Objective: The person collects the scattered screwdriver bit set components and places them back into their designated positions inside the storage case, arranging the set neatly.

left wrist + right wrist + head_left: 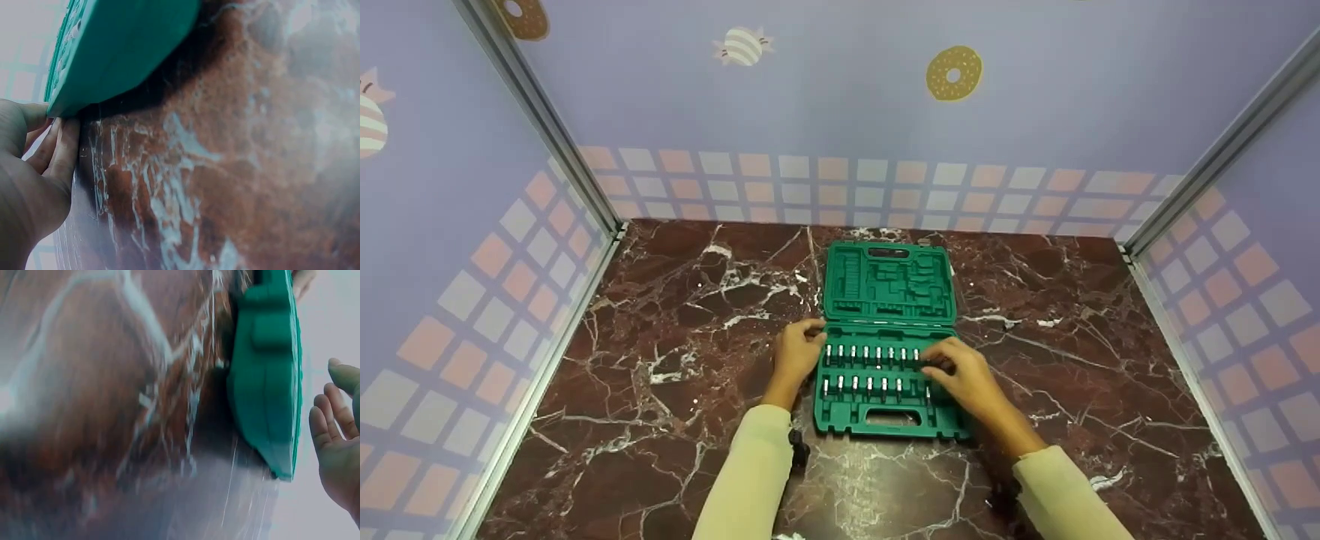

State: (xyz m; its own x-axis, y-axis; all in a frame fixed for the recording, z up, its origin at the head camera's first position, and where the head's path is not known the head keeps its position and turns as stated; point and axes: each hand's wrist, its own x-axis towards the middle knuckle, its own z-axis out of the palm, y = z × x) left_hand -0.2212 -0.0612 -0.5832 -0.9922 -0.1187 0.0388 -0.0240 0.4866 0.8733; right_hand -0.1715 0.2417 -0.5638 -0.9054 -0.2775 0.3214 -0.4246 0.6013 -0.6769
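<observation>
A green plastic socket case lies open on the marbled surface, its lid folded back. Two rows of silver sockets stand in the base. At the case's left edge, my left hand holds the rim between thumb and fingers; the left wrist view shows the case's green side with the thumb at its corner. My right hand hovers over the right part of the base, fingers loosely bent and apart from the thumb. Its fingertips are close to the last socket of the upper row.
The dark red marbled tabletop extends around the case. Patterned purple panels enclose the back and both sides, with metal posts at the corners. The lower row has a gap before its rightmost socket.
</observation>
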